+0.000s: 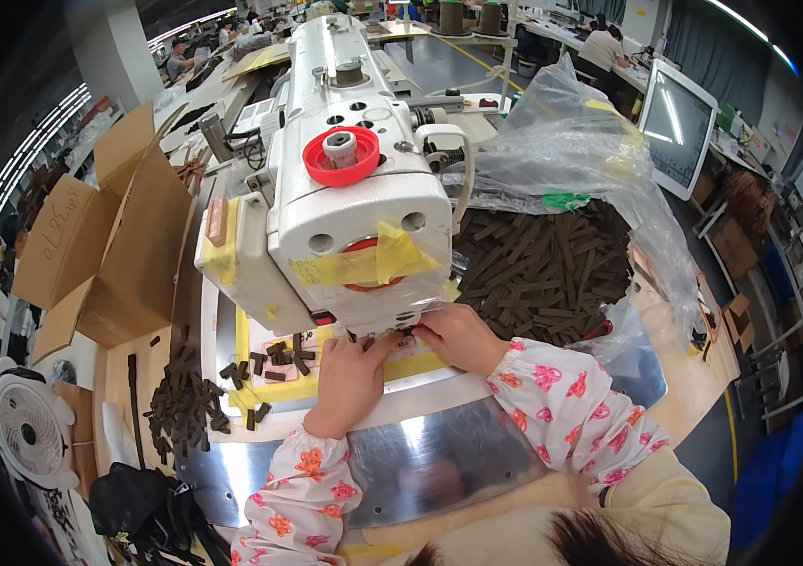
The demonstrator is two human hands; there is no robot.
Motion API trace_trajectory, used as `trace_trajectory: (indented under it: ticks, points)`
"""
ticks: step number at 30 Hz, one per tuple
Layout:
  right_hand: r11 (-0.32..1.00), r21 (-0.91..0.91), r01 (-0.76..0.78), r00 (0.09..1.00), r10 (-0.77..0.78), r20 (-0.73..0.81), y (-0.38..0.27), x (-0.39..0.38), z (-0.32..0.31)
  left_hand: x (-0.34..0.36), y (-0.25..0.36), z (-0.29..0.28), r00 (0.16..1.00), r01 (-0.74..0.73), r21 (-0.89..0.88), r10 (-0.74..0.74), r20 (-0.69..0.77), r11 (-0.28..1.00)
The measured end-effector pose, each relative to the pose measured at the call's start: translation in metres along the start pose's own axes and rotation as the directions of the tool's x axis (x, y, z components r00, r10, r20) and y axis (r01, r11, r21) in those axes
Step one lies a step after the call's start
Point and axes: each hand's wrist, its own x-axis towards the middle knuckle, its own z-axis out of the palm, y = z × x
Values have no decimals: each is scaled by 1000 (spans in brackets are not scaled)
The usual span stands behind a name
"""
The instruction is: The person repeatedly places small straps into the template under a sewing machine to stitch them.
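A white sewing machine (356,198) with yellow tape and red parts fills the centre. At its needle area, my left hand (349,377) has its fingertips down on the bed, thumb toward a small dark piece (408,332); the machine head partly hides them. My right hand (458,340) is closed at that piece, fingertips pinched beside it. Short dark strips (279,355) lie on the taped bed plate left of my hands, with a larger pile (184,410) farther left. Longer brown strips (533,274) are heaped on clear plastic (646,217) at the right.
An open cardboard box (132,274) stands left, above a white fan (29,434). A black bundle (137,509) lies lower left, a polished metal plate (420,453) along the near edge. A white-framed screen (668,127) stands back right. Other people (599,57) sit at benches behind.
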Motion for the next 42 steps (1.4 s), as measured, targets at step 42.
trace_trajectory:
  ticks: [42]
  points:
    - [868, -441, 230, 967, -154, 201, -1, 4, -3, -5, -3, -1, 986, -26, 33, 31, -165, 999]
